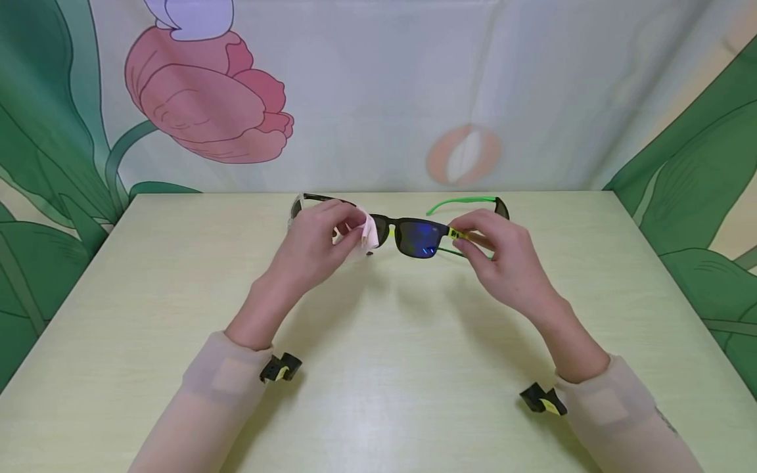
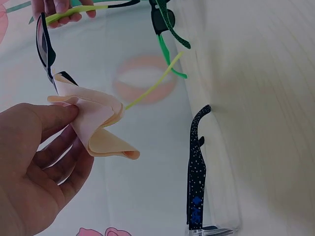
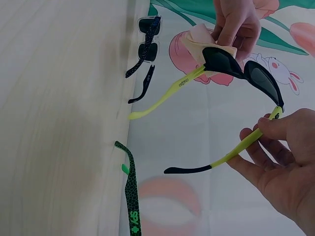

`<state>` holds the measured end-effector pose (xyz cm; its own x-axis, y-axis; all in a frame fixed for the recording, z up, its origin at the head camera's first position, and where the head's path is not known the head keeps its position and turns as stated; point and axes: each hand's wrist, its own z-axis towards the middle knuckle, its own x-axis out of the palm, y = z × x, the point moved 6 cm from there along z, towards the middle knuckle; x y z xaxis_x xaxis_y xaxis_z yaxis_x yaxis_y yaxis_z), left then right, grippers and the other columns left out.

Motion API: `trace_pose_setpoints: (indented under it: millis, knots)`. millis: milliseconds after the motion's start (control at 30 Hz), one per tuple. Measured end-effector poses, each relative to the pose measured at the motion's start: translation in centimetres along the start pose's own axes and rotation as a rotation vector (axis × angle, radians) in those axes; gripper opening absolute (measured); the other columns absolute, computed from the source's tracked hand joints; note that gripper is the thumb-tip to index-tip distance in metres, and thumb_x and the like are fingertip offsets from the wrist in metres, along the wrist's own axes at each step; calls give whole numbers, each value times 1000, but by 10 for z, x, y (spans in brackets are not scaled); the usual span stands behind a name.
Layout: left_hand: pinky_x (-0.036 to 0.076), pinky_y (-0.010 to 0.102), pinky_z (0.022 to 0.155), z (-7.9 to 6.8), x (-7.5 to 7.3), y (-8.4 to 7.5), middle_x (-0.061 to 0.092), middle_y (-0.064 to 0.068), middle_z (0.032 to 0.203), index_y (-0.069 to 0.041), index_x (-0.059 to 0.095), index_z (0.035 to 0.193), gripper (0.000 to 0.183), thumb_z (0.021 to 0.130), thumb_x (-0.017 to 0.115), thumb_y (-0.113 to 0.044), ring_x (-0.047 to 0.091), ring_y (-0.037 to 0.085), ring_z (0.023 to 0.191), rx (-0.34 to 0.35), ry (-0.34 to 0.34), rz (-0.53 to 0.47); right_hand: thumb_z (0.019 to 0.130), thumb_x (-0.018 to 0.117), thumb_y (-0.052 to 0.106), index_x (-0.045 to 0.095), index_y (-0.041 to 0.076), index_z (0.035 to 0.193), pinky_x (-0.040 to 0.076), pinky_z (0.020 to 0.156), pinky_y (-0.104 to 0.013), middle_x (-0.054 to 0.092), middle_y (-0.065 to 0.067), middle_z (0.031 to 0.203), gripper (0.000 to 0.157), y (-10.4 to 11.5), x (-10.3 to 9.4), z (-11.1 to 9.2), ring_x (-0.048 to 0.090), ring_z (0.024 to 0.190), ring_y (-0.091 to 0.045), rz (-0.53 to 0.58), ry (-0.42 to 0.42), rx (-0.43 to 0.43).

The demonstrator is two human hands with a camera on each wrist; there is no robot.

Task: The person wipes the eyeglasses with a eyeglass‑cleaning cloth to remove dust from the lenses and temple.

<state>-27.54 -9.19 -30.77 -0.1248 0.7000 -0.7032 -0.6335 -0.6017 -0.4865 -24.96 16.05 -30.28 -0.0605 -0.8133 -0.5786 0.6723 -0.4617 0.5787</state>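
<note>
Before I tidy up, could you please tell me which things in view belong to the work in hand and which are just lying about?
In use:
yellow-armed sunglasses, held by the right hand
cloth, pinched in the left hand

Apparently just lying about, on the table:
clear-framed sunglasses with speckled dark arms
green-armed sunglasses
</note>
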Motion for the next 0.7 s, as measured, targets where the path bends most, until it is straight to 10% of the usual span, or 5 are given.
trace_pose_setpoints:
  millis: [700]
  knots:
    - [53,36,70,3,-11,0,70,9,96,0,74,104,11,93,72,0,64,20,84,10,-92,13,90,70,-13,71,0,109,58,89,-41,69,-8,107,23,-7,-6,-6,67,103,-23,60,51,79]
